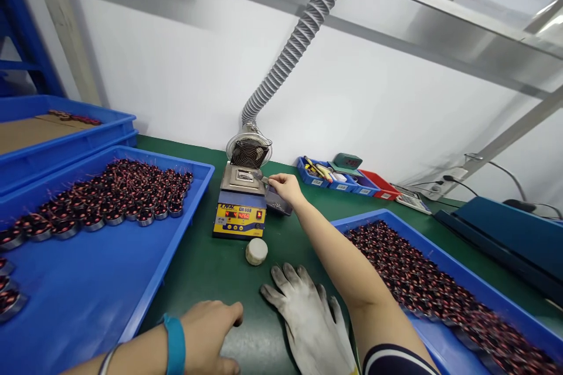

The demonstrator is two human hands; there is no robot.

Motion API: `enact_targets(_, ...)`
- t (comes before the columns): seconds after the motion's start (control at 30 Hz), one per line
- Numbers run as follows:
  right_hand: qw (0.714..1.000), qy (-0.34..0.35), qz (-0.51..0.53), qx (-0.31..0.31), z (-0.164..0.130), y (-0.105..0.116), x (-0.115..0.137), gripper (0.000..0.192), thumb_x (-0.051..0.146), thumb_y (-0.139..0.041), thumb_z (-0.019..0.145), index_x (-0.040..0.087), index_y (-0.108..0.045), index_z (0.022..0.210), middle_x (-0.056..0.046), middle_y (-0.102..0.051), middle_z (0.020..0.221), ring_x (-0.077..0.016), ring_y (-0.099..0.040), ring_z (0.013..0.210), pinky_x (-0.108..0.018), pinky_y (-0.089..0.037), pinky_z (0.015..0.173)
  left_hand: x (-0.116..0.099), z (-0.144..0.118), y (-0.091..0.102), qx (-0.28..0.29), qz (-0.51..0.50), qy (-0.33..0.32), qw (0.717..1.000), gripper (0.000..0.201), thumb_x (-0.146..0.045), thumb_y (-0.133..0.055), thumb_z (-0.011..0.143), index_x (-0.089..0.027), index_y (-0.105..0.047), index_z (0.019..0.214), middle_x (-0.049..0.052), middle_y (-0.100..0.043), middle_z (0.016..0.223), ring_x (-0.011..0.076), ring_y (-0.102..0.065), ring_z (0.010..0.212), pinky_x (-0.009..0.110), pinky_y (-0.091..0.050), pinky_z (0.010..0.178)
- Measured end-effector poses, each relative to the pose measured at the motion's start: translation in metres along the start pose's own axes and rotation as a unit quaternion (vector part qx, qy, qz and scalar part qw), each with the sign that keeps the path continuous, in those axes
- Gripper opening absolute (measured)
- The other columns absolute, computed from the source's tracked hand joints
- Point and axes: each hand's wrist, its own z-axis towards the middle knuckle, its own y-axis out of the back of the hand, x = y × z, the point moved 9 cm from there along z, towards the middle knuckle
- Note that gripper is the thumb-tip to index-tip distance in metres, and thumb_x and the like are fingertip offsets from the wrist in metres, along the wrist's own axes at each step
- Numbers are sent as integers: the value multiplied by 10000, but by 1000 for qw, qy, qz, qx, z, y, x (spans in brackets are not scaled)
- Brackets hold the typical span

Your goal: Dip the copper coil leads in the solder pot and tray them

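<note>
My right hand (285, 187) reaches forward, its fingers pinched on a small flat metal scraper-like tool (260, 177). The tool's tip is at the right edge of the square bath on a yellow and blue solder pot (240, 220), whose red digits are lit. Beside the pot, under that hand, sits a dark tray (278, 204) with small bits in it. My left hand (209, 334), with a teal band at the wrist, hovers low over the green table, thumb and fingers apart and holding nothing. A round whitish block (256, 251) stands before the pot.
Blue trays hold many coil-like parts with red wires, one tray (176, 246) at left, another (382, 214) at right. Grey-white gloves (308, 316) lie between my arms. A fume hose (303, 29) hangs behind the pot. Small bins (347, 184) stand at the back right.
</note>
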Motion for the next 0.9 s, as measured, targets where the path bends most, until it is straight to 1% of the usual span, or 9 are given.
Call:
enact_targets(0.13,999,-27,27,7,-6,-10,6,110,235,-647,666,134,-671,703,-3,-572,526,-95,-473,490,-225,-391,498,-2,-1,0,-14,10,-9,1000,480,-397,-585,624,-212,-545,1065,82,-657,866,304,-609,858,406,-473,731)
enact_targets(0.27,996,-61,62,18,-12,-20,14,67,189,-624,701,127,-645,689,24,-499,459,-60,-398,411,-204,-353,434,-4,-4,3,-37,16,-14,999,461,-384,-579,626,-202,-555,1049,90,-666,862,312,-619,853,417,-481,730)
enact_targets(0.43,991,-93,95,23,-16,-31,25,45,149,-640,709,118,-614,689,28,-486,460,-43,-391,385,-181,-330,390,-3,-3,2,-32,23,-24,999,467,-388,-574,627,-196,-544,1051,107,-673,869,328,-624,856,443,-491,731)
enact_targets(0.53,989,-100,107,20,-17,-35,31,50,134,-647,712,111,-604,699,29,-486,469,-33,-392,385,-164,-317,374,-3,-2,2,-24,27,-28,999,480,-400,-569,628,-191,-539,1059,118,-673,889,341,-622,872,461,-493,738)
enact_targets(0.73,987,-100,122,30,-20,-41,37,58,146,-642,722,106,-600,719,57,-441,409,-28,-362,345,-153,-294,351,-2,-2,2,-18,23,-24,999,501,-407,-564,626,-190,-531,1077,120,-675,892,349,-620,883,471,-493,749)
enact_targets(0.9,988,-89,125,23,-21,-37,38,83,170,-659,710,110,-605,694,54,-457,413,-30,-369,351,-156,-311,361,-2,-2,2,-28,24,-32,999,466,-391,-553,634,-189,-541,1053,113,-675,865,341,-628,850,453,-493,720)
